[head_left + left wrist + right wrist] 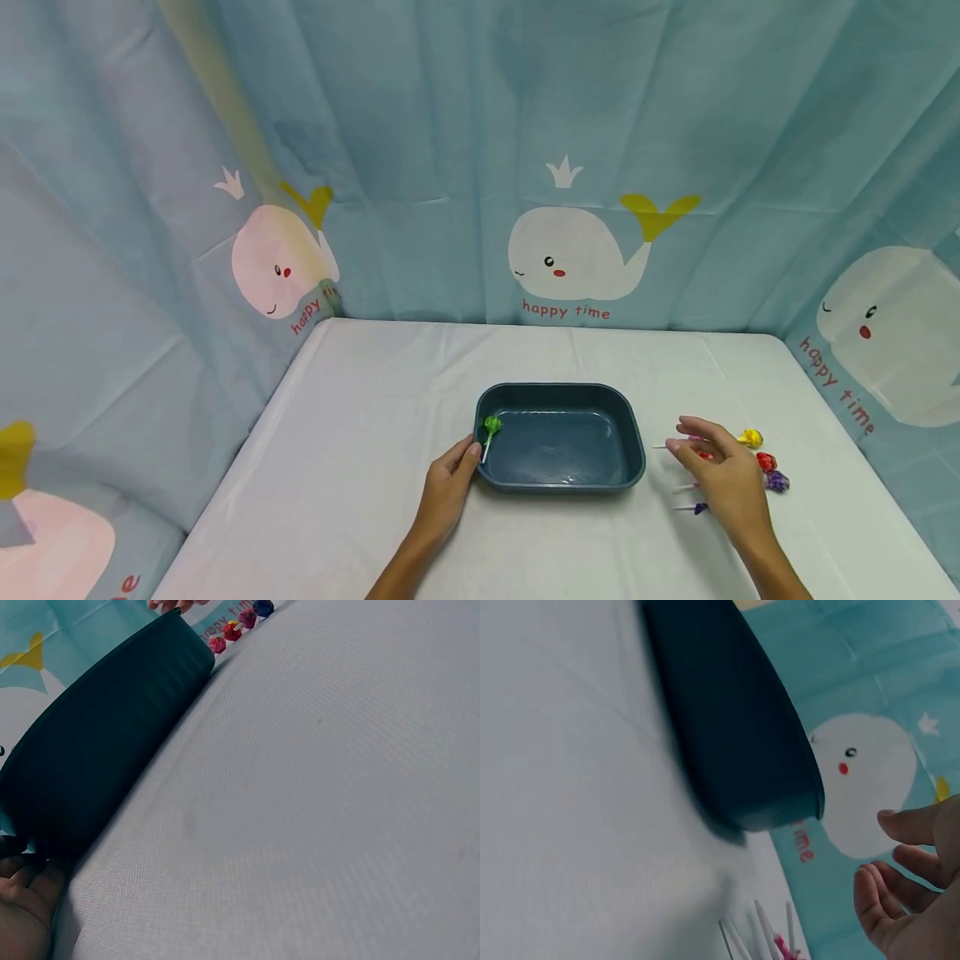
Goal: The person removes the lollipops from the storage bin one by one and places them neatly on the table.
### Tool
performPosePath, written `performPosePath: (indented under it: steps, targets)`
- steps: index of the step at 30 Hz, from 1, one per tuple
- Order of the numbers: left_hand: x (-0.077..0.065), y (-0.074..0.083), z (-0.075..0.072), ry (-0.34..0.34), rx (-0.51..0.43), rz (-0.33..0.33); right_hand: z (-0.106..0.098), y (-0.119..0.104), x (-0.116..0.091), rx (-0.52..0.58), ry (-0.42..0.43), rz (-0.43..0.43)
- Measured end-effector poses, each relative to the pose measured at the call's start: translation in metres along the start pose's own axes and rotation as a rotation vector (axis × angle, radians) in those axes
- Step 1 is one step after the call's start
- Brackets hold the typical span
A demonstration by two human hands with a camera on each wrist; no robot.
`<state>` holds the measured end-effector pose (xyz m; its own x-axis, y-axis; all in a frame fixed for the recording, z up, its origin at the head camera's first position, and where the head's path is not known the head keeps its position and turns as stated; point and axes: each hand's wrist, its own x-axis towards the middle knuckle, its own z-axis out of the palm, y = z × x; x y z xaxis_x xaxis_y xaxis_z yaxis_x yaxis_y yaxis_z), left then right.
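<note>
A dark blue rectangular tray (pixel 562 488) sits on the white table. My left hand (pixel 446 490) grips its left end, thumb at the rim; in the left wrist view only part of that hand (pixel 26 911) shows beside the wall. Inside the tray, at the left, lies a green lollipop (pixel 491 426). My right hand (pixel 727 479) hovers over several lollipops right of the tray, fingers loosely bent and nothing between them. It partly hides the lollipops: a yellow one (pixel 751 438), a red one (pixel 766 462), a purple one (pixel 777 482) and others. White sticks (pixel 761 930) point toward the tray.
A white cloth (pixel 360 433) covers the table. Light blue curtains (pixel 420 167) printed with whales hang along the back and both sides. The table's back edge (pixel 555 327) runs right along the curtain.
</note>
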<state>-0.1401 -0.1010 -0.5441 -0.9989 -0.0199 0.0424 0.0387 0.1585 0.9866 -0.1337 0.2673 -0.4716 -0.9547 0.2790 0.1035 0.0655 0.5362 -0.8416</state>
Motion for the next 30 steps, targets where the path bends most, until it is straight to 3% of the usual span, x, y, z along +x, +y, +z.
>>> performPosePath:
  steps: [7,16,30]
  targets:
    - [0.0,0.0,0.0,0.005,0.017,-0.016,0.016,-0.012,-0.002,0.002,-0.025,-0.035]
    - [0.0,0.001,0.0,0.005,0.014,-0.032,0.033,-0.022,-0.002,0.112,-0.107,-0.103]
    - [-0.002,0.0,-0.001,0.002,0.029,-0.006,0.071,-0.042,-0.004,0.144,-0.225,-0.15]
